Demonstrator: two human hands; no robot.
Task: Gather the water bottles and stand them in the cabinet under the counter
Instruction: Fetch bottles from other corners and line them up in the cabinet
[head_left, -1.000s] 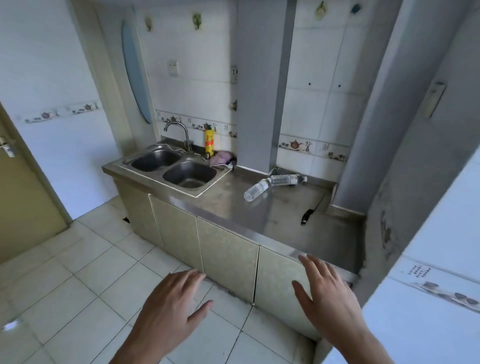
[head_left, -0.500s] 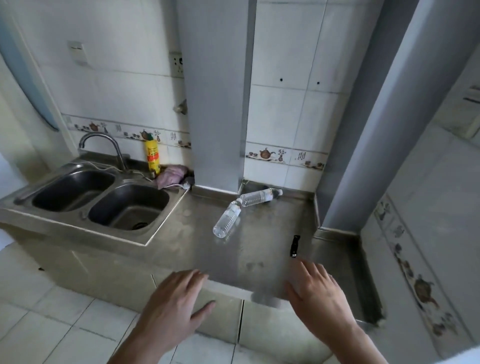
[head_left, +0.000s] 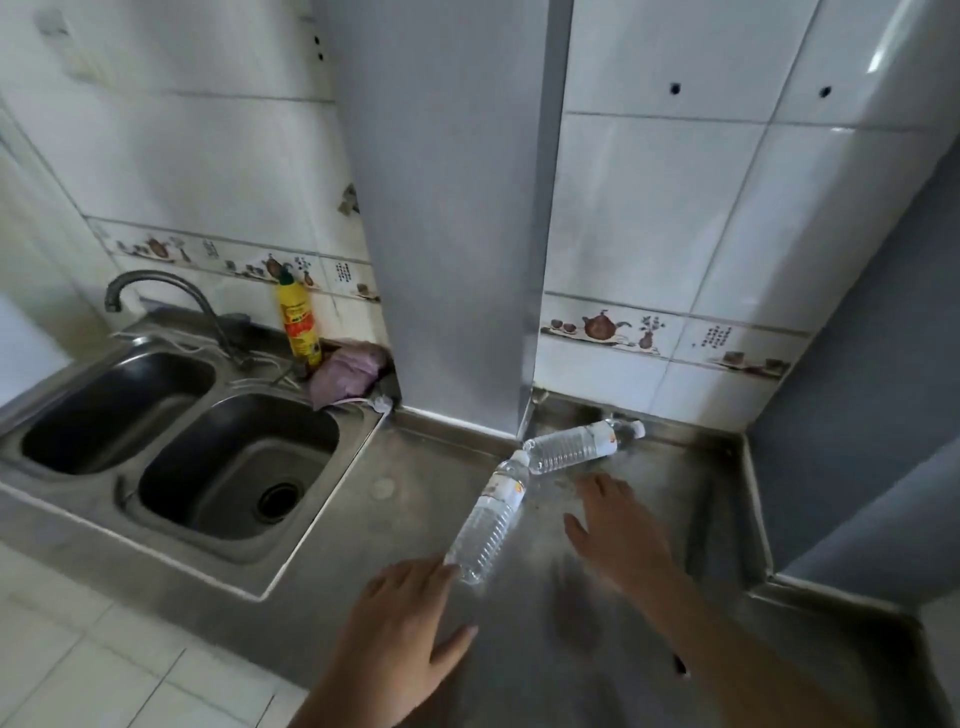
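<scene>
Two clear plastic water bottles lie on their sides on the steel counter (head_left: 415, 525). The nearer bottle (head_left: 488, 519) points away from me, its base close to my left hand (head_left: 405, 634), whose spread fingertips are just short of it. The farther bottle (head_left: 576, 446) lies along the back wall with its white cap to the right. My right hand (head_left: 618, 535) hovers open over the counter just below the farther bottle, touching neither. Both hands hold nothing. The cabinet under the counter is out of view.
A double steel sink (head_left: 171, 441) with a curved tap (head_left: 171, 301) fills the left. A yellow bottle (head_left: 298, 325) and a pink cloth (head_left: 348, 374) sit behind it. A grey column (head_left: 457, 234) rises at the back and a grey wall (head_left: 857, 415) bounds the right.
I have come closer and both hands have reached forward over the counter, the left toward the nearer bottle's base and the right toward the farther bottle. The bottles have not moved.
</scene>
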